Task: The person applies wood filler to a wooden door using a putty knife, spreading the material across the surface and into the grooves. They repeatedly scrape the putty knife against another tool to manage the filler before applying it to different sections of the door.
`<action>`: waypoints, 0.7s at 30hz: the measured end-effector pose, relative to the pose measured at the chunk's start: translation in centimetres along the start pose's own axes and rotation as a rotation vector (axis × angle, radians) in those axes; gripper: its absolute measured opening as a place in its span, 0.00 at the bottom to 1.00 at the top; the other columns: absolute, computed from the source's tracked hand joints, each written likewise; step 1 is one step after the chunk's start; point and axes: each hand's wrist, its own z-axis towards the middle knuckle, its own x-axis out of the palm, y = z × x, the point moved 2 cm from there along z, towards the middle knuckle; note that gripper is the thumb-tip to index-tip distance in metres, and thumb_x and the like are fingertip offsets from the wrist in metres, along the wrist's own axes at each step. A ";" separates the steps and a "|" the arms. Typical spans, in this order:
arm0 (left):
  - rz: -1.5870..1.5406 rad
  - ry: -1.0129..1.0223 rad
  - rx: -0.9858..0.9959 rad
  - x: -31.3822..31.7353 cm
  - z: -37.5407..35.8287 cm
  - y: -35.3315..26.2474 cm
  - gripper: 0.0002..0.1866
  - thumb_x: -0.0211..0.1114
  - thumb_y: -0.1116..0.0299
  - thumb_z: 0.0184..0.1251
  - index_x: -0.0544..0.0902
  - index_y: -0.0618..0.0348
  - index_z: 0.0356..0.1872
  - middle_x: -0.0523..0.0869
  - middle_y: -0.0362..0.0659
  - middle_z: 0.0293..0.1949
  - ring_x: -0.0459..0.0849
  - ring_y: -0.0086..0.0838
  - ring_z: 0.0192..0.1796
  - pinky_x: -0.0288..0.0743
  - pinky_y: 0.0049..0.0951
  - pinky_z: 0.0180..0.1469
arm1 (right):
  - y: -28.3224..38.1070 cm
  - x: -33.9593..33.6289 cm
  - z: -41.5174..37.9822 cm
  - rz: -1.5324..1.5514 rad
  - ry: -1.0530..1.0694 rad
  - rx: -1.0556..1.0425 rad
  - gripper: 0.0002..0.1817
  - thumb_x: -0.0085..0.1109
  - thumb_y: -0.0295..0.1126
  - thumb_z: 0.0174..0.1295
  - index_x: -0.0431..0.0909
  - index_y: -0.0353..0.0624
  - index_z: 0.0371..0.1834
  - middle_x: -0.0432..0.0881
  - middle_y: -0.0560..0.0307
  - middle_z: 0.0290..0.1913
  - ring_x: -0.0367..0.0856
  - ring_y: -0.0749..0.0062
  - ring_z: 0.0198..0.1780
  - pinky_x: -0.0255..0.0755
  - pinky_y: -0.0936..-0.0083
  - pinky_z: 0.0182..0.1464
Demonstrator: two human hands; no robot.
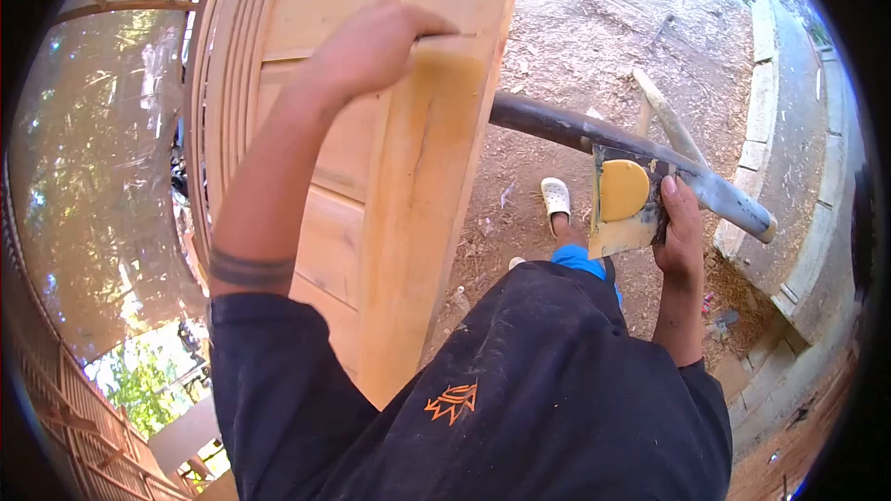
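My left hand [376, 48] is closed on a flat yellowish putty spreader [448, 70], blurred by motion, against the stile of a wooden door [408, 213]. Dark marks run along the wood grain below it. In my right hand [682, 227] is a small, smeared board [620, 237], gripped at its right edge with the thumb on top. A smooth, rounded patch of yellow putty [624, 190] covers part of the board. The fingers behind the board are mostly hidden.
A dark wooden pole [566, 122] with a forked branch [668, 116] extends rightward from behind the door. One foot in a white clog [556, 199] rests on littered dirt ground [603, 32]. Concrete blocks [761, 116] edge the right side. A brown sheet [102, 186] hangs at left.
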 end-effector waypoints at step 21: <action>0.373 0.135 0.543 6.7 -4.6 -8.8 0.18 0.53 0.73 0.56 0.76 0.56 0.49 0.74 0.48 0.54 0.69 0.40 0.61 0.60 0.41 0.65 | -3.3 -2.3 -4.6 0.105 -0.180 -0.010 0.18 0.42 0.38 0.68 0.73 0.33 0.47 0.79 0.56 0.40 0.77 0.78 0.40 0.71 0.80 0.44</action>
